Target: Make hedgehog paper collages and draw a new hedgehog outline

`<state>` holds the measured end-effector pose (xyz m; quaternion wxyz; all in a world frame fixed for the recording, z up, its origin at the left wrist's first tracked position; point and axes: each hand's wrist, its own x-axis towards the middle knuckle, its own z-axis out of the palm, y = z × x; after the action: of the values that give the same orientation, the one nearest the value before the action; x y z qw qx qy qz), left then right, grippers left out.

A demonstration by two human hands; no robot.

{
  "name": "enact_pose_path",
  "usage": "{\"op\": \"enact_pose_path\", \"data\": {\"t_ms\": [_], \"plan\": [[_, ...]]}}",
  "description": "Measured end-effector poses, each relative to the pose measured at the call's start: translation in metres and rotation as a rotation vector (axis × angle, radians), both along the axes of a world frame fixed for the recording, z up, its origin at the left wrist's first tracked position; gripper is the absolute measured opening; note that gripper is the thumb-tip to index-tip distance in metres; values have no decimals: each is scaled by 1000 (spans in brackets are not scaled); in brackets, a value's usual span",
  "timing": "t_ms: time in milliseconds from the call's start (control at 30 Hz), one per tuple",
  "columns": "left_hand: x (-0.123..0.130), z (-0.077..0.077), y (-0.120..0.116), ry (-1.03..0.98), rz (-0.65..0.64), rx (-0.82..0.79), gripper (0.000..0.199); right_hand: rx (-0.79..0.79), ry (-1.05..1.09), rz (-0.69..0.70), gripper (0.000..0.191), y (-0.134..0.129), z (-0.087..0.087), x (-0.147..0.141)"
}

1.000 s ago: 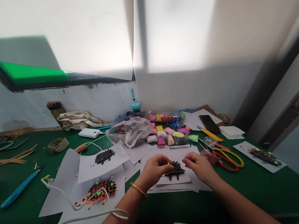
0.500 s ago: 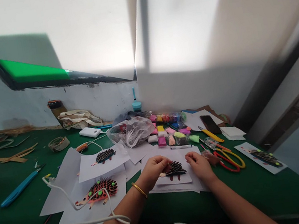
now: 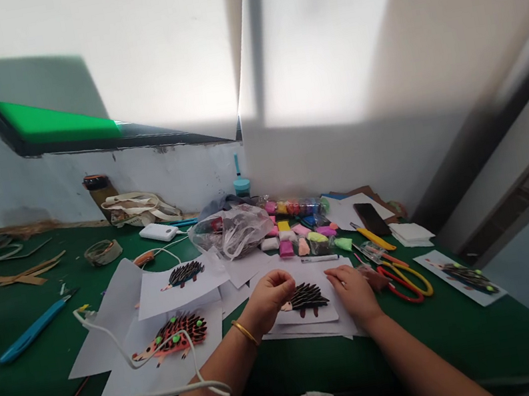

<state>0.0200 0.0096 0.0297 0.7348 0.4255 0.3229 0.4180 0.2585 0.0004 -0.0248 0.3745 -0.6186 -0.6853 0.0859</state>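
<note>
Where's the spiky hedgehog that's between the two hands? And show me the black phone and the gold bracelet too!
Spiky hedgehog (image 3: 310, 296): head view, on its dark spines.
Black phone (image 3: 371, 219): head view, middle of its dark face.
Gold bracelet (image 3: 245, 333): head view, on its band.

A bottle (image 3: 103, 196) stands beside cream straps (image 3: 141, 207) on the green tabletop (image 3: 481, 337); a dark phone (image 3: 372, 219) lies well apart.

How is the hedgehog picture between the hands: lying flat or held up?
Lying flat: the hedgehog picture rests on white sheets on the green table, with the left hand and right hand on either side.
</note>
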Motion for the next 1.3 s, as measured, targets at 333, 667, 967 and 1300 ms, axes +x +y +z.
{"op": "enact_pose_path", "data": {"t_ms": [333, 667, 967, 1300], "plan": [[5, 9, -16, -172, -21, -194, 33, 17, -171, -35, 30, -3, -6, -2], [11, 3, -22, -189, -110, -118, 28, 246, 276, 144, 10, -45, 34, -37], [18, 7, -34, -118, -113, -19, 39, 131, 289, 305, 14, -67, 69, -60], [17, 5, -33, 33, -112, 17, 37, 187, 239, 272, 8, -67, 72, -62]]}}
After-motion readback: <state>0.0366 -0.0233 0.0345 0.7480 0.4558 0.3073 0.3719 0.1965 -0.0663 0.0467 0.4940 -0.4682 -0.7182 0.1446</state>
